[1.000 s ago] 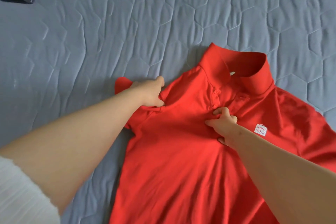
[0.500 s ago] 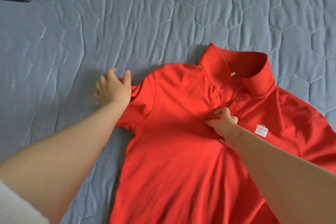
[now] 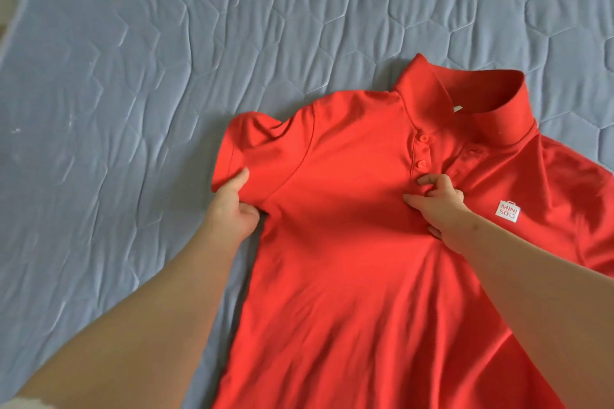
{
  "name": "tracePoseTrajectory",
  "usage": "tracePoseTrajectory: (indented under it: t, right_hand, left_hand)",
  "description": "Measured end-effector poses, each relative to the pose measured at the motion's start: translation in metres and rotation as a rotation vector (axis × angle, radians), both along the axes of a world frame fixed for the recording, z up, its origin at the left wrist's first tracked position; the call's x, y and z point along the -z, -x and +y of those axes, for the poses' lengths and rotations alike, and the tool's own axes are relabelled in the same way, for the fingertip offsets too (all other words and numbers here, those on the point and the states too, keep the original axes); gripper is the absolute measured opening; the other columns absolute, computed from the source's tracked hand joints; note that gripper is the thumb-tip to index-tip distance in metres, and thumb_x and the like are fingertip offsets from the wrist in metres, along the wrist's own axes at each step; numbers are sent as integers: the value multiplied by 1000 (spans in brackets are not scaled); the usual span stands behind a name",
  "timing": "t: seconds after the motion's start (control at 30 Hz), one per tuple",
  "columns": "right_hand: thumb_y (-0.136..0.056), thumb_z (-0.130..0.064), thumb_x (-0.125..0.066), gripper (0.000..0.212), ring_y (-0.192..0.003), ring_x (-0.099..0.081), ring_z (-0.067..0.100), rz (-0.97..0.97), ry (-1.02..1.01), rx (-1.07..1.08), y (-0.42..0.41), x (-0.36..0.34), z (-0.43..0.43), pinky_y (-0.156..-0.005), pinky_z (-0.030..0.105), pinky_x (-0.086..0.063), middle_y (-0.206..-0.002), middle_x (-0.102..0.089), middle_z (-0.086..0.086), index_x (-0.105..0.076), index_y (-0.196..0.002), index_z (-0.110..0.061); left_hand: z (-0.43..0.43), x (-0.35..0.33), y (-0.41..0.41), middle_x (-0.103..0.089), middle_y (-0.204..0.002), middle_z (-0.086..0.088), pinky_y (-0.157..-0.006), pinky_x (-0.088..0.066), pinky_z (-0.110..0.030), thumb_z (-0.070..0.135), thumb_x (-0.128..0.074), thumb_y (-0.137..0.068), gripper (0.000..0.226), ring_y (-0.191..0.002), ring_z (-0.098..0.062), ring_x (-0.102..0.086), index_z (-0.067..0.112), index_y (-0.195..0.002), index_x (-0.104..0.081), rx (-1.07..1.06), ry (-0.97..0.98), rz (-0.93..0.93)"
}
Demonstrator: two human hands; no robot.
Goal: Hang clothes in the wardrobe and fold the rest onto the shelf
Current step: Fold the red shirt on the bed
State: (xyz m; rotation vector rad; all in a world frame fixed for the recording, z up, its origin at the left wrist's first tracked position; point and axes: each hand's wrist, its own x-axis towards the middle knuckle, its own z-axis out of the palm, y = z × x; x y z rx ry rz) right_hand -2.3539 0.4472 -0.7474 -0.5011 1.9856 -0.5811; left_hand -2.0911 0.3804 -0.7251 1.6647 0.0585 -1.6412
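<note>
red polo shirt lies face up on the bed; right hand pinches its placket, seemingly anchoring it, while left hand grips the sleeve, probably to fold inward.

A small white patch on the chest of the red polo shirt reads "MINI SO" in red letters on two lines, under a small drawn bag handle; no other text is legible.

Soft even daylight, faint shadows, slight motion blur, wide-angle bending at the edges
</note>
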Motion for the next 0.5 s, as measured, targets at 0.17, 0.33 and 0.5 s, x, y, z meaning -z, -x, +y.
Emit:
tracePoseTrajectory:
  t: [0.17, 0.33, 0.5]
  right_hand:
    - [-84, -23, -66, 40, -77, -43, 10, -38, 34, 40, -4, -4, 8, -80, 31, -39, -114, -33, 1, -50, -121, -24]
    - [-83, -24, -65, 48, -111, -49, 27, -56, 65, 105, -10, -10, 15, -96, 40, -40, -120, -40, 0, -48, -128, -23]
    - [-82, -17, -65, 55, -119, -49, 28, -114, 134, 158, -8, -28, 36, -104, 44, -39, -135, -44, 8, -45, -133, -22]
  left_hand:
    - [10, -9, 7, -66, -96, -9, -64, -49, -36, 21, -48, -96, 20, -79, -23, -63, 11, -89, -63, 25, 45, 108]
    - [-4, -27, 36, -66, -92, -11, -75, -43, -28, -2, -55, -87, 31, -72, -16, -55, 2, -117, -60, 78, 369, -576]
    - [36, -16, 81, -43, -143, -5, -106, -28, -32, -5, -43, -83, 59, -134, -20, -37, 14, -139, -41, 1422, 827, -1339]
